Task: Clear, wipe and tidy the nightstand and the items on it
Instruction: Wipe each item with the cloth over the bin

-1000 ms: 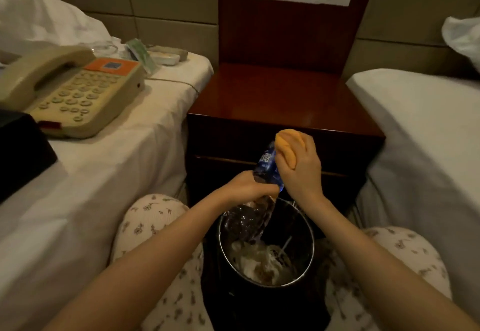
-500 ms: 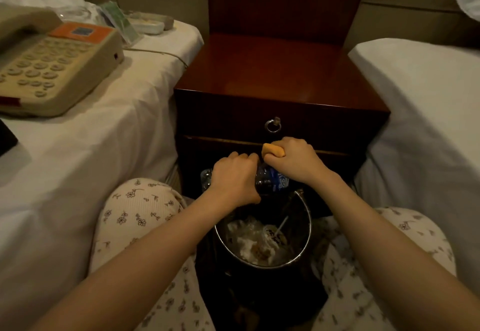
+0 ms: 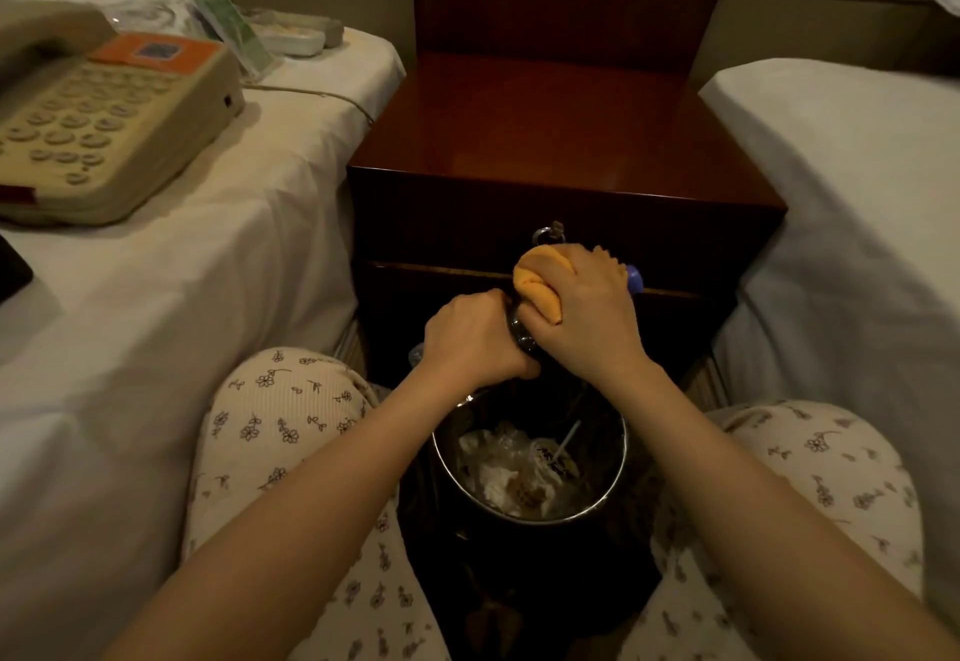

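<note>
Nearest me are my knees in cream trousers printed with small flowers (image 3: 280, 400), and between them stands the round metal-rimmed waste bin with a dark liner (image 3: 597, 502), holding crumpled white tissue and clear plastic wrap with a thin straw poking up. Just above its far rim I hold the crumpled clear plastic bottle (image 3: 519, 337) lying crosswise, its blue cap (image 3: 635, 280) sticking out past my right knuckles. My left hand (image 3: 475, 343) is clenched round the bottle's body. My right hand (image 3: 587, 317) is wrapped round its neck end and also clutches the bunched orange cleaning cloth (image 3: 540, 281) against it. Behind my hands is the dark red-brown wooden nightstand (image 3: 561, 141), its metal ring drawer pull (image 3: 545, 233) just above the cloth. White-sheeted beds flank it. On the left bed (image 3: 182, 297) sits the beige push-button telephone (image 3: 104, 130), with a green packet (image 3: 234, 31) and other small items beyond.
</note>
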